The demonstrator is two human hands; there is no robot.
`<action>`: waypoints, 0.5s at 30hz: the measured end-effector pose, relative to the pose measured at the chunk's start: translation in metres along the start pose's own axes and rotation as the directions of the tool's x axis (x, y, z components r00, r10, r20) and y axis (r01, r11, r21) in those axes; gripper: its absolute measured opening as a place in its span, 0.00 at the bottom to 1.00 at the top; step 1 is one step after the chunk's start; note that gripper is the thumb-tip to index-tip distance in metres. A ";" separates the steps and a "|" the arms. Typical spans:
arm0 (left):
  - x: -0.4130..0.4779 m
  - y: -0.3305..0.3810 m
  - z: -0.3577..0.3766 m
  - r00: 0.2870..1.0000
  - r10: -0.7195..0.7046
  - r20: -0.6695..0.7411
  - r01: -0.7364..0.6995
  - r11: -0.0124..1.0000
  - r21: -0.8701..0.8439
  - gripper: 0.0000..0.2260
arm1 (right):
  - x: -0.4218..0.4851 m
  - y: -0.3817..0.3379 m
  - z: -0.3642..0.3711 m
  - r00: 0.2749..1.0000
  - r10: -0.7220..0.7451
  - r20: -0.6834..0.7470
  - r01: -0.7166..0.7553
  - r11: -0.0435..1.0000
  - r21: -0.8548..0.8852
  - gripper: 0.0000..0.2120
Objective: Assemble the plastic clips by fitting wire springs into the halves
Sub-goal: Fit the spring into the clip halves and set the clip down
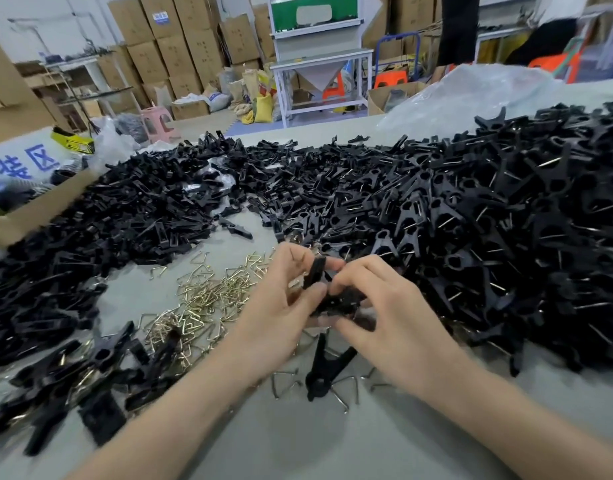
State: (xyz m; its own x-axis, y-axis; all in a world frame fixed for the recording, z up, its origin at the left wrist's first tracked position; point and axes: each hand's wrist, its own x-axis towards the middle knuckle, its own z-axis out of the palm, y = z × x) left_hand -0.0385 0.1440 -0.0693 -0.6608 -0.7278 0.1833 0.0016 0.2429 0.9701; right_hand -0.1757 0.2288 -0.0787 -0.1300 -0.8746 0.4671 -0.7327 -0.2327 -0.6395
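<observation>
My left hand (274,306) pinches an upright black clip half (314,271) between thumb and fingers. My right hand (384,313) grips a second black clip half (339,301) against it, fingers curled over it. Whether a spring sits between the halves is hidden by my fingers. A loose heap of brass wire springs (201,299) lies on the grey table just left of my hands. One assembled black clip (324,367) lies below my hands.
A big mound of assembled clips (506,216) fills the right side. Loose clip halves (125,216) cover the left and back. More clips (73,382) lie at the near left. A cardboard box (38,209) stands at the left edge, a plastic bag (471,95) behind.
</observation>
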 end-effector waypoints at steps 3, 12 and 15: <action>-0.002 0.000 0.003 0.990 0.029 -0.136 -0.047 0.990 -0.132 0.03 | 0.003 -0.002 0.001 0.996 0.007 -0.084 -0.006 1.000 0.018 0.09; 0.000 -0.011 0.003 0.948 0.072 -0.311 -0.048 0.995 0.085 0.02 | 0.003 0.001 -0.007 0.938 0.309 -0.160 -0.219 0.882 0.417 0.08; 0.000 -0.012 0.002 0.937 0.113 -0.330 -0.063 0.986 0.157 0.04 | 0.004 0.001 -0.004 0.942 0.303 -0.142 -0.233 0.899 0.371 0.12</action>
State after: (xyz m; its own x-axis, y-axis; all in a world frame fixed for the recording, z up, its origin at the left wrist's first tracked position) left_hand -0.0395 0.1423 -0.0814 -0.3710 -0.8666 0.3338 -0.0742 0.3859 0.9196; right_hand -0.1802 0.2268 -0.0750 -0.4398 -0.8341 0.3331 -0.3808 -0.1627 -0.9102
